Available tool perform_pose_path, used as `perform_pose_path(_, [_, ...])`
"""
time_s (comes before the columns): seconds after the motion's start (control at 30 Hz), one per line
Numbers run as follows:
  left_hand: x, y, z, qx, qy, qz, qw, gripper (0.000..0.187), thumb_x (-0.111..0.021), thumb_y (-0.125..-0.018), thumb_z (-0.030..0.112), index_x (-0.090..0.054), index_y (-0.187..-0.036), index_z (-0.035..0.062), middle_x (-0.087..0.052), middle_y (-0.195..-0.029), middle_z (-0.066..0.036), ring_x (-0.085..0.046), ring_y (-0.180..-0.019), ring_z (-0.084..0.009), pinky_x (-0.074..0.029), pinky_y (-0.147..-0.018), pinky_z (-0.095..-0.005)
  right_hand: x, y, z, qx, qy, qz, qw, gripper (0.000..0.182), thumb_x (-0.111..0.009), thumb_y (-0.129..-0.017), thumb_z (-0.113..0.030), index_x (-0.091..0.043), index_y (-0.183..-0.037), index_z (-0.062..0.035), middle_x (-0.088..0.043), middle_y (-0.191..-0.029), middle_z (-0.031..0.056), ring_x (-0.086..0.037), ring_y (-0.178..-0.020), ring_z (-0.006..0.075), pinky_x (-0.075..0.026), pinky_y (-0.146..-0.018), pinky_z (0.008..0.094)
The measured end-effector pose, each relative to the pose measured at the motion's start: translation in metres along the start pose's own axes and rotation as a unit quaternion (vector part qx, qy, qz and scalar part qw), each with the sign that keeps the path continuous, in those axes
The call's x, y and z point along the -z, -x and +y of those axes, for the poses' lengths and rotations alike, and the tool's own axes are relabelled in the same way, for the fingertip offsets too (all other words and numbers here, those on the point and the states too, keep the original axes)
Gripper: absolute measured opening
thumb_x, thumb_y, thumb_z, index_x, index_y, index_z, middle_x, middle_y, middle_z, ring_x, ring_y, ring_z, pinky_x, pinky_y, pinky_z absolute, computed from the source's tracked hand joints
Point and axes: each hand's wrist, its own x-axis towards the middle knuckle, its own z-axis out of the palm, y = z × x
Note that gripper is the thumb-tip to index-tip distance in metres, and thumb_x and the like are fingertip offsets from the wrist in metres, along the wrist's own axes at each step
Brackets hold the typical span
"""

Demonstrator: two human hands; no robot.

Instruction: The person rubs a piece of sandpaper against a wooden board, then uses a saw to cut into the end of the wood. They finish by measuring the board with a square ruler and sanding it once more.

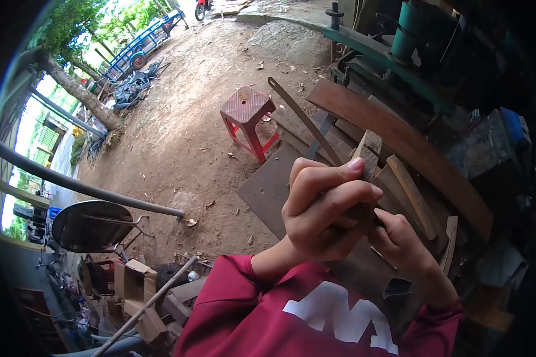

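My left hand [333,208] is closed around a small wooden piece [369,149], whose squared end sticks up past the thumb and fingertips. Just below and to the right, my right hand [402,238] is closed close against the left one; what its fingers hold is hidden behind them. A long flat metal strip with a hole in its rounded end [301,116] slants down behind my left hand. Under both hands lie brown boards [268,184] and a narrow wooden strip [412,196].
A red plastic stool [247,107] stands on the dirt ground ahead. A long curved plank [399,137] and green machinery [408,35] are at the right. At the left are a metal pole [89,187], a round-topped folded item [92,226] and cardboard boxes [137,282].
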Motion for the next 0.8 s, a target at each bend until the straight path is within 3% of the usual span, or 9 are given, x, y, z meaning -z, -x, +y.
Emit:
perform_pose_path(0.03, [-0.002,-0.001,0.0,0.001,0.006,-0.021,1.0,0.032,-0.07,-0.054,0.002,-0.06,-0.084,0.005,-0.051,-0.087,-0.011,-0.049,-0.068,-0.0185,-0.037,-0.062,-0.0278,-0.001,0.001,0.001,0.002,0.006,0.001,1.0,0.008,-0.042,-0.082,-0.004,-0.048,-0.079,0.0015,-0.052,-0.062,0.0123,-0.056,-0.055,0.0203,-0.042,-0.052,0.0298])
perform_pose_path(0.17, [-0.009,-0.002,0.003,0.006,-0.001,-0.02,1.0,0.031,-0.069,-0.053,0.002,-0.06,-0.083,0.0036,-0.052,-0.085,-0.012,-0.05,-0.067,-0.0195,-0.038,-0.062,-0.0285,-0.007,0.004,0.005,0.051,0.057,0.074,0.994,0.01,-0.044,-0.084,-0.007,-0.048,-0.079,0.0014,-0.054,-0.061,0.0151,-0.056,-0.055,0.0291,-0.042,-0.051,0.034])
perform_pose_path(0.2, [-0.013,0.0,0.002,0.004,0.009,0.013,1.0,0.04,-0.065,-0.043,0.008,-0.064,-0.082,0.0039,-0.057,-0.091,-0.011,-0.049,-0.065,-0.019,-0.038,-0.058,-0.0275,-0.008,0.006,0.004,0.06,0.079,0.096,0.99,0.012,-0.045,-0.085,-0.009,-0.048,-0.079,0.0014,-0.055,-0.061,0.017,-0.057,-0.056,0.0328,-0.043,-0.05,0.0366])
perform_pose_path(0.3, [-0.014,0.0,0.009,0.026,-0.01,0.009,1.0,0.033,-0.065,-0.048,0.0,-0.064,-0.081,0.0041,-0.057,-0.088,-0.012,-0.05,-0.067,-0.0201,-0.04,-0.059,-0.0271,-0.01,0.008,0.013,0.093,0.144,0.138,0.975,0.015,-0.045,-0.086,-0.013,-0.048,-0.081,0.0014,-0.056,-0.063,0.0211,-0.057,-0.061,0.0377,-0.043,-0.051,0.0422])
perform_pose_path(0.53, [-0.028,-0.004,0.01,0.052,0.005,-0.027,0.998,0.026,-0.065,-0.058,-0.006,-0.061,-0.082,0.0038,-0.054,-0.087,-0.01,-0.052,-0.071,-0.0201,-0.041,-0.063,-0.0278,-0.008,0.016,0.014,0.046,0.207,0.181,0.96,0.017,-0.046,-0.085,-0.014,-0.046,-0.081,0.0027,-0.055,-0.058,0.023,-0.058,-0.058,0.0382,-0.047,-0.048,0.0435])
perform_pose_path(0.6, [-0.032,-0.005,0.01,0.059,0.023,-0.034,0.997,0.026,-0.064,-0.059,-0.006,-0.061,-0.083,0.0038,-0.054,-0.086,-0.01,-0.052,-0.072,-0.02,-0.042,-0.064,-0.028,-0.009,0.019,0.015,0.043,0.297,0.21,0.931,0.015,-0.047,-0.084,-0.012,-0.045,-0.079,0.0029,-0.054,-0.053,0.0216,-0.059,-0.054,0.036,-0.048,-0.046,0.0415])
perform_pose_path(0.8, [-0.036,-0.007,0.014,0.075,0.04,-0.052,0.995,0.025,-0.063,-0.062,-0.008,-0.061,-0.084,0.0031,-0.054,-0.086,-0.011,-0.054,-0.076,-0.0211,-0.044,-0.068,-0.0286,-0.015,0.025,0.017,0.046,0.396,0.257,0.88,0.017,-0.049,-0.084,-0.014,-0.042,-0.077,-0.0009,-0.053,-0.051,0.0159,-0.058,-0.048,0.0314,-0.046,-0.041,0.0382])
